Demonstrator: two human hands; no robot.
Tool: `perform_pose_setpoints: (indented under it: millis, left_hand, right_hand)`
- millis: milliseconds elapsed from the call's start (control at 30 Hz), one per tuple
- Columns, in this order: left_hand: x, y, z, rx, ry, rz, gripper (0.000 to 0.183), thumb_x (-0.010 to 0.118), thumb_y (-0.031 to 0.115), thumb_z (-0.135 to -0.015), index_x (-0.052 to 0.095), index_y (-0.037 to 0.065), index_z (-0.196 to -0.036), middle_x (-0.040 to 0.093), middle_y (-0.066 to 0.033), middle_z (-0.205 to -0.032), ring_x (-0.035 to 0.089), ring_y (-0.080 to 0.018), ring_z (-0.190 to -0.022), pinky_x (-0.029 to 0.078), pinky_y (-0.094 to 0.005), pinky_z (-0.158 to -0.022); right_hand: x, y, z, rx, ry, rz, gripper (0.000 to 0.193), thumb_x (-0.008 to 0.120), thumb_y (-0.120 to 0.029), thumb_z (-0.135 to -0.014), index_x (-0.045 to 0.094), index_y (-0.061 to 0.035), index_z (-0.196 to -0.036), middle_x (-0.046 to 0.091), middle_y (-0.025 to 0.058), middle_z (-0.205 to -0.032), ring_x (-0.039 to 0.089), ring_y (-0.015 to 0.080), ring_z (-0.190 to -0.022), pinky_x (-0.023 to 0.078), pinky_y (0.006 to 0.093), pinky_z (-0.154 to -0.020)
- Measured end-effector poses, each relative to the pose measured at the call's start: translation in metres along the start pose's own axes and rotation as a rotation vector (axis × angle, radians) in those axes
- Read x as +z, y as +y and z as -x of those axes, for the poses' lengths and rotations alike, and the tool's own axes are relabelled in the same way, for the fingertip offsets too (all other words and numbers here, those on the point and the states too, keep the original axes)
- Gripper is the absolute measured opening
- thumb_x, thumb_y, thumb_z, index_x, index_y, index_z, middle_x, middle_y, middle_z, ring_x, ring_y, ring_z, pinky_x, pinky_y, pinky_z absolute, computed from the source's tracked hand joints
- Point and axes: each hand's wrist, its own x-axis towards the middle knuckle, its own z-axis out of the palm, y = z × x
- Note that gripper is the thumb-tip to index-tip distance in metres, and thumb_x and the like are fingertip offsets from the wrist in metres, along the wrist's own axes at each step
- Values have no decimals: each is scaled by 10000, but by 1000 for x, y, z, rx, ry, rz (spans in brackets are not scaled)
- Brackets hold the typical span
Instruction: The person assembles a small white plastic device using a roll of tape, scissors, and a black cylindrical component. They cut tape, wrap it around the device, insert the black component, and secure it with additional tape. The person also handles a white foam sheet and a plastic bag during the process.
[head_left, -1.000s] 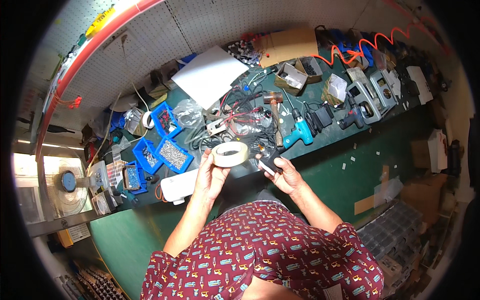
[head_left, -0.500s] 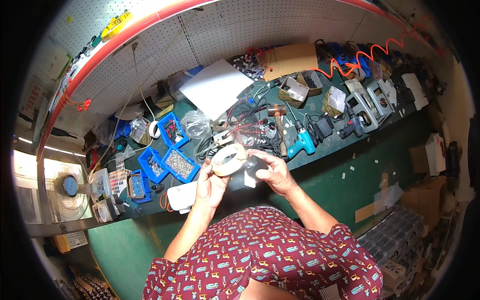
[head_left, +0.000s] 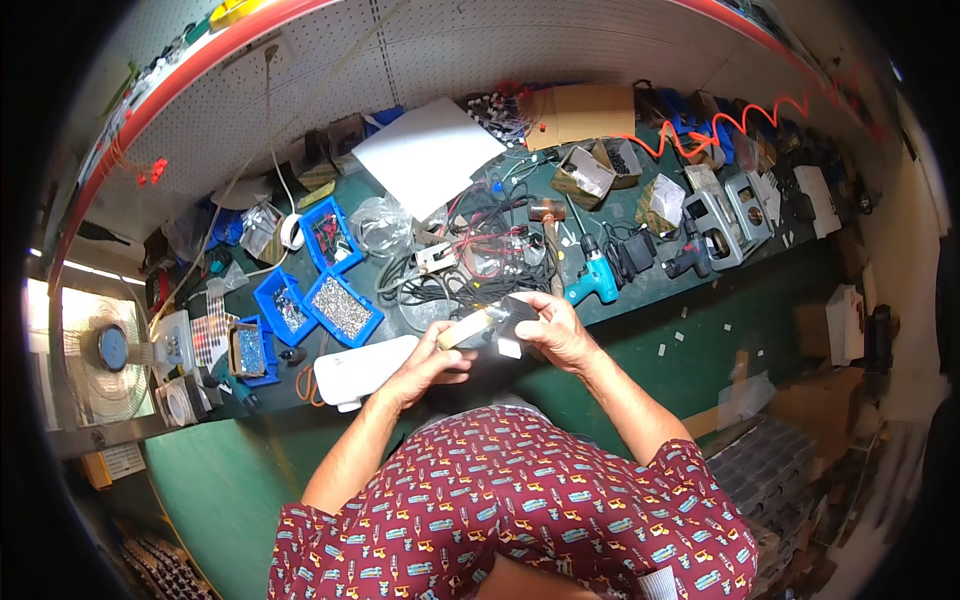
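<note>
My left hand (head_left: 428, 368) grips a roll of cream masking tape (head_left: 466, 329), now seen nearly edge-on. In my right hand (head_left: 562, 335) is a small dark flat piece (head_left: 516, 314), pinched between thumb and fingers; its exact kind does not show. A white tab (head_left: 509, 348) hangs below it, touching it. The roll and the dark piece meet between my two hands, above the bench's front edge. Just left of my left hand lies a white rounded case (head_left: 364, 372) on the bench.
Blue bins (head_left: 343, 308) of small metal parts sit to the left. Tangled cables (head_left: 470, 262) lie behind my hands, beside a mallet (head_left: 548, 212) and a teal drill (head_left: 594, 274). A fan (head_left: 113, 348) stands far left; an orange coiled hose (head_left: 715, 128) crosses the back right.
The tape roll has tipped from showing its open ring to nearly edge-on. My left hand has turned with it, its fingers now lower beneath the roll. The view has shifted slightly.
</note>
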Motion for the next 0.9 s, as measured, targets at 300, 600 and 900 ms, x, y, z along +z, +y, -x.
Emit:
perform_pose_setpoints:
  millis: [300,600,900]
  left_hand:
    - [14,-22,-16,391,46,-321,565,727,387,-929,488,90,-1346,623,-42,-981,548,-109,-825,481,-307,-769]
    - [35,-14,-18,273,-24,-307,384,512,145,-1031,473,119,-1412,583,-26,-829,556,-87,-728,503,-285,-649]
    - [23,-8,8,132,179,-310,146,527,215,-1048,538,76,-1090,574,-16,-728,533,-83,-578,437,-243,-508]
  right_hand:
    - [8,-8,13,127,-9,114,616,814,-190,-791,565,61,-1296,679,106,-1145,680,166,-969,571,320,-871]
    - [16,-11,20,153,-94,136,583,799,-151,-824,560,65,-1310,674,99,-1180,665,162,-1047,539,326,-951]
    - [15,-6,25,-235,-60,731,604,845,-84,-719,618,-5,-1272,633,71,-1199,602,155,-1126,507,327,-969]
